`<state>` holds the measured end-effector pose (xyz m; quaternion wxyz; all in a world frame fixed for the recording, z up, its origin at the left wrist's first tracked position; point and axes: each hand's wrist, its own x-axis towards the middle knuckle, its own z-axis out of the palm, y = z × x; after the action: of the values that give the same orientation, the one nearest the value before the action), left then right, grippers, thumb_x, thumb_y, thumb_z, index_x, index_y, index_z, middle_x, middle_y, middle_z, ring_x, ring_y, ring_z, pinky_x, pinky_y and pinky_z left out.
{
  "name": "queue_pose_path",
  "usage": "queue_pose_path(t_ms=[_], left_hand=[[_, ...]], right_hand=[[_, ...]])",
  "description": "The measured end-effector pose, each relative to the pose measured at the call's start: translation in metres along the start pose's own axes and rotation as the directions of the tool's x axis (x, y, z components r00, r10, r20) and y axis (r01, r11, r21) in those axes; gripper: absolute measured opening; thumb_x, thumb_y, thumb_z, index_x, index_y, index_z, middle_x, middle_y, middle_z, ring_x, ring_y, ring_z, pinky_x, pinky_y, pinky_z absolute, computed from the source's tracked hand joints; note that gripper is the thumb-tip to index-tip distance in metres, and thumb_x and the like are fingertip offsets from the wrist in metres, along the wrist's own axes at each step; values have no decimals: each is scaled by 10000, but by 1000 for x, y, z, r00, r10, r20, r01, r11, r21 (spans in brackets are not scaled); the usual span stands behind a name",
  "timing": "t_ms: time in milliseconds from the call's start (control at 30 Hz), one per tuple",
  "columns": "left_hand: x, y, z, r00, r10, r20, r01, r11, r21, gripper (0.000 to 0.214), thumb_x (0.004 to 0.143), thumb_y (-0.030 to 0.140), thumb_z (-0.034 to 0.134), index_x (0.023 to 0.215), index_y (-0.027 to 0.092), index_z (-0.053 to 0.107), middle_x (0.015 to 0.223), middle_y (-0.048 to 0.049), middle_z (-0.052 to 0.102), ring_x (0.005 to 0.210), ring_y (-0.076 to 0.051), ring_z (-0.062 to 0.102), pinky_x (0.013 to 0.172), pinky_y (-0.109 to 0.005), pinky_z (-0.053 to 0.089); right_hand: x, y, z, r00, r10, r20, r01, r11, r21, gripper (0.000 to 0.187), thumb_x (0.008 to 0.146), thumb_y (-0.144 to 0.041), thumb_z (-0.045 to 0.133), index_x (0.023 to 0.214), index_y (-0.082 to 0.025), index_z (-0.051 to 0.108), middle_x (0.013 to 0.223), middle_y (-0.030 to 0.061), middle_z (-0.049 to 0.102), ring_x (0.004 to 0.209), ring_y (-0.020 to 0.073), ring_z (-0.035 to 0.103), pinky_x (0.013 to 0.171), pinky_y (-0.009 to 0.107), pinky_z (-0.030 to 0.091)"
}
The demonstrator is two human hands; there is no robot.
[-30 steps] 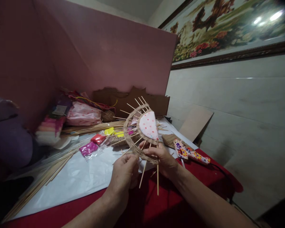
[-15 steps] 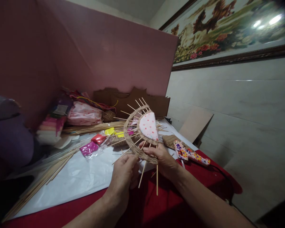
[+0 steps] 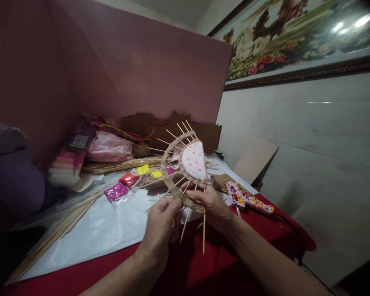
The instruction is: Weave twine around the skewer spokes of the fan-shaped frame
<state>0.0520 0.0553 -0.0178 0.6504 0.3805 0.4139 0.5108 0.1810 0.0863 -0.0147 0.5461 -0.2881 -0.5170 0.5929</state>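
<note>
A half-round frame of thin wooden sticks and jute twine is held up in front of me. Its centre is a half-disc of white cloth with pink dots (image 3: 193, 161), and a curved jute band (image 3: 168, 181) runs around that at a distance. Stick ends poke out beyond the band. My right hand (image 3: 209, 203) grips the frame's lower right, thumb over the sticks near the band. My left hand (image 3: 165, 216) is closed, finger and thumb pinching at the band's lower left edge. Whether loose twine is between those fingers is hidden.
On the red-covered table (image 3: 111, 269) lies a white sheet (image 3: 111, 230) with bundled sticks (image 3: 58, 232) and small coloured packets (image 3: 116, 192). A flower-patterned glue gun (image 3: 249, 201) is at right. Behind are a twine ball (image 3: 141, 150), dotted cloth (image 3: 111, 146) and cardboard (image 3: 209, 135).
The frame's upper end has risen slightly. Both hands keep their hold in nearly the same place, and the view has shifted a little.
</note>
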Motion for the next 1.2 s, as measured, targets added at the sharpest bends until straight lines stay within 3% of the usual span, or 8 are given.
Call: queue_pose_path(t_ms=[133,367,733,933,1200], left_hand=[[0,-2,-2,1000,-12,-6,12,999,-30,301,698,441,649,665,187,491,436,78,391,328,-39,299,334,-159,198],[4,-4,-5,987,-82,137,74,995,59,376,692,485,658,579,171,484,376,59,394,310,-44,290,334,-183,209],[0,2,-2,983,-93,160,60,978,201,404,721,501,611,532,165,490,396,31,438,302,-50,320,324,-189,192],[-2,3,-1,982,-111,152,83,980,179,289,736,403,592,578,170,528,390,40,435,304,-55,305,320,-185,169],[0,1,-3,983,-95,155,62,977,202,312,741,382,564,527,168,489,370,41,400,311,-61,296,332,-196,184]], right_hand=[[0,-1,1,1000,-6,-31,6,1000,10,141,688,-202,632,821,-151,636,738,6,637,664,116,574,662,244,436],[-1,0,0,997,-2,-73,2,1000,9,189,674,-234,655,846,-162,622,752,6,622,649,124,558,639,264,436],[-3,0,-1,999,15,-34,-15,1000,-24,193,709,-255,647,881,-176,612,705,-8,583,575,103,507,550,247,403],[-2,0,-2,1000,-2,-13,1,1000,-12,182,715,-257,646,869,-168,610,714,-5,585,584,100,509,559,244,408],[-1,0,-1,1000,-6,-21,5,1000,-23,194,698,-268,648,856,-163,605,722,12,596,616,119,521,553,249,412]])
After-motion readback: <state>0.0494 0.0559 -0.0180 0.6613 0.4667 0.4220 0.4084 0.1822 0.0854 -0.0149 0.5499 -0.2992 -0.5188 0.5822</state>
